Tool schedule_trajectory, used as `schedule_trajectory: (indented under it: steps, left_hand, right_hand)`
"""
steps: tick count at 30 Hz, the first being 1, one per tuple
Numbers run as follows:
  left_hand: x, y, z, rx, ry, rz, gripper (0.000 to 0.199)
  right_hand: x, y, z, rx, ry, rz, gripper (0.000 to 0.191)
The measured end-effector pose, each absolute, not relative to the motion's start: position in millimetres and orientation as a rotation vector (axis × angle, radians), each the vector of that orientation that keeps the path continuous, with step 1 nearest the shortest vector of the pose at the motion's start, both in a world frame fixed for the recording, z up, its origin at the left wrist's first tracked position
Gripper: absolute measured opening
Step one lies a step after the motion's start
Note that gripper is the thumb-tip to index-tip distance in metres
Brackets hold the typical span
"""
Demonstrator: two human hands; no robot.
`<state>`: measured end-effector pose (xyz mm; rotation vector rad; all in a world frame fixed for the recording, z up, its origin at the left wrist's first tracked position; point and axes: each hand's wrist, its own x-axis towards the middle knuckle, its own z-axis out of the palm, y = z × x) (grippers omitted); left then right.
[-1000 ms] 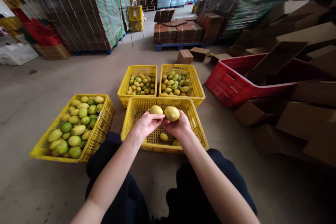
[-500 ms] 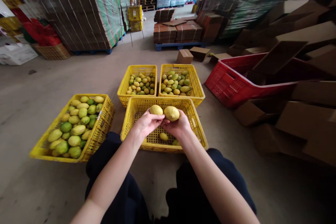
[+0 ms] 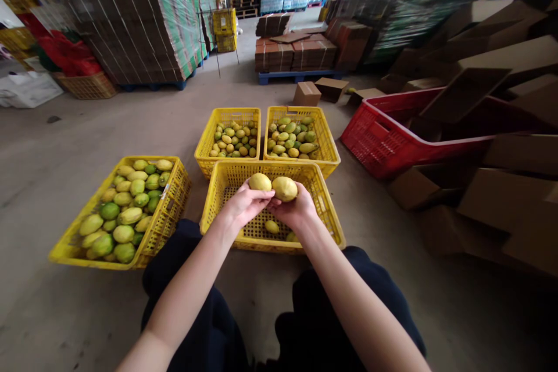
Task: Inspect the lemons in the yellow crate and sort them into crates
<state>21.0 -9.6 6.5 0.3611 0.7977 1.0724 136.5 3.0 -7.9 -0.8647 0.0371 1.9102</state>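
Observation:
My left hand (image 3: 243,203) is closed around a yellow lemon (image 3: 260,182). In my right hand (image 3: 299,207) rests a second, slightly larger lemon (image 3: 285,189), with the fingers curled beneath it. The two fruits are side by side and my fingertips meet between them. Both hands are above a yellow plastic crate (image 3: 210,203) between my knees. Low in that crate lies a small lemon (image 3: 271,226), and another is partly hidden behind my right wrist.
To the left, a yellow crate (image 3: 168,215) holds many yellow and green lemons. Two more crates of lemons, one left (image 3: 203,142) and one right (image 3: 329,142), stand just beyond. On the right are a red crate (image 3: 370,142) and heaped cardboard boxes (image 3: 505,197). Wrapped pallets stand farther back.
Almost nothing differs. The right lemon has shifted very slightly left; both hands keep their grip in the same place above the crate.

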Motion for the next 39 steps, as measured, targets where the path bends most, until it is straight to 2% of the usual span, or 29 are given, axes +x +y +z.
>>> schedule_trajectory:
  steps: [19, 39]
  left_hand:
    - [20.2, -7.7, 3.9, 0.379, 0.774, 1.075, 0.035]
    - [19.0, -7.6, 1.7, 0.415, 0.778, 1.101, 0.029]
  right_hand:
    - [136.2, 2.3, -7.9, -0.874, 0.035, 1.906, 0.029]
    - [136.0, 3.3, -10.6, -0.879, 0.047, 1.91, 0.026]
